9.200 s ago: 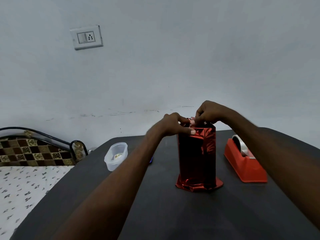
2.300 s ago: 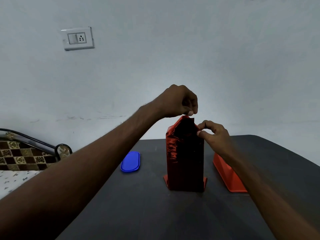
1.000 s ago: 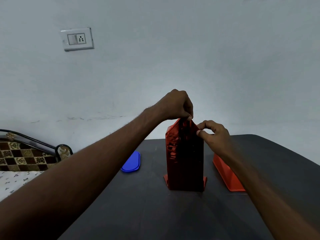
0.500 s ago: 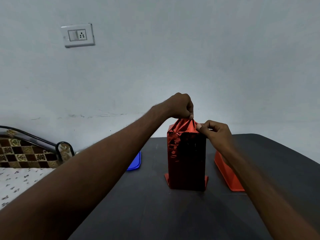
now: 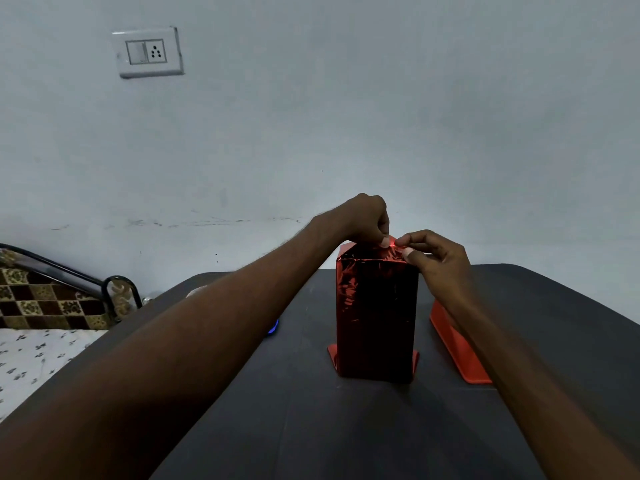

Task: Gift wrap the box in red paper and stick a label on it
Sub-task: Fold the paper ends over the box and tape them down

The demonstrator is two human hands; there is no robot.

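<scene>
A tall box wrapped in shiny red paper [image 5: 376, 313] stands upright on the dark table [image 5: 311, 427], with paper flaps sticking out at its base. My left hand [image 5: 363, 218] is above the box's top and pinches the red paper flap there. My right hand [image 5: 437, 256] is at the top right corner, its thumb and forefinger pinching the same folded paper. The top flap lies nearly flat on the box. No label is in view.
An orange-red tape dispenser [image 5: 457, 348] sits right of the box, mostly hidden by my right forearm. A sliver of a blue lid [image 5: 273, 328] shows past my left arm. A bed with a patterned headboard [image 5: 41, 303] stands left of the table.
The raised triangular paper flap at the box's top has been folded down nearly flat. Both hands came lower and closer together over the top. The camera tilted slightly.
</scene>
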